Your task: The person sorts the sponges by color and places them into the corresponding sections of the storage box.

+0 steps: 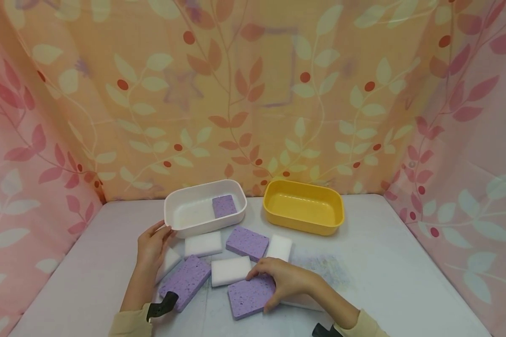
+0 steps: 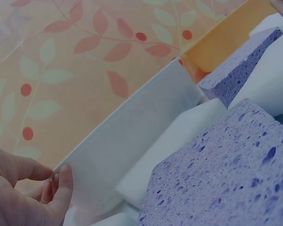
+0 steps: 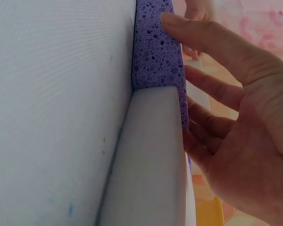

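Observation:
My left hand [image 1: 151,248] pinches the rim of the white tray [image 1: 181,229] at its near left corner, thumb and fingers on the edge in the left wrist view. One purple sponge [image 1: 224,206] lies inside that tray. My right hand [image 1: 291,281] spans another purple sponge [image 1: 249,297] at the front of the table, the thumb on its near side and the fingers over its far edge. In the right wrist view the thumb overlaps the pitted side of this sponge [image 3: 153,52], with a white sponge [image 3: 144,155] right beside it.
To the right of the tray stands a yellow tray [image 1: 303,206]. Between the hands and trays lie several white sponges [image 1: 230,271] and more purple ones [image 1: 247,242]. A large purple sponge [image 1: 187,281] lies by my left forearm. Patterned curtain [image 1: 253,93] surrounds the table.

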The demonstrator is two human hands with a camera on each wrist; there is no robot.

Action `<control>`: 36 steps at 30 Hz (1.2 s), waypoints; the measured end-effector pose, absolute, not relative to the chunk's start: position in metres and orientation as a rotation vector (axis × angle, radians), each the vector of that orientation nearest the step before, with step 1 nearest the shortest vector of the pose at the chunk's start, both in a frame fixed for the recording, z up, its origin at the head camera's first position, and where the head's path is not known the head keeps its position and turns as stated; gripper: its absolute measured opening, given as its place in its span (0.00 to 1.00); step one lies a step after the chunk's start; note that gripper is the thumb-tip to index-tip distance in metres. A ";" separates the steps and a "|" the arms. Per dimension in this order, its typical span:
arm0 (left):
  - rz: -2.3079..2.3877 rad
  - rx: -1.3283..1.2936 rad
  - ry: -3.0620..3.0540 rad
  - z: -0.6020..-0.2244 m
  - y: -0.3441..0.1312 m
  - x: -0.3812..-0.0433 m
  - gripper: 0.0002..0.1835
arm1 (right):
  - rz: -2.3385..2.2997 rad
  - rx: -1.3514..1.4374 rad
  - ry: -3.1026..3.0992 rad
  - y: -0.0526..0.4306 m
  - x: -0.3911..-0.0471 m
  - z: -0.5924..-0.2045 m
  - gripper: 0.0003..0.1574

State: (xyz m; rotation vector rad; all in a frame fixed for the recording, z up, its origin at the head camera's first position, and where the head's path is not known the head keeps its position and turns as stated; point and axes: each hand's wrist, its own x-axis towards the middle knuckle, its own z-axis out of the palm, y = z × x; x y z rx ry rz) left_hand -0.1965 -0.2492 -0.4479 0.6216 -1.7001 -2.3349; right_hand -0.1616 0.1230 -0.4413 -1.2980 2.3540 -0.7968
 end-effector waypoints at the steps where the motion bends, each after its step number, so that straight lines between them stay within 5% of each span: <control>1: -2.338 0.626 -1.693 -0.448 -0.249 -0.196 0.32 | -0.799 -1.303 2.354 0.123 -0.161 -0.441 0.41; 36: -2.324 0.603 -1.693 -0.440 -0.244 -0.191 0.32 | -0.868 -1.316 2.308 0.123 -0.160 -0.420 0.40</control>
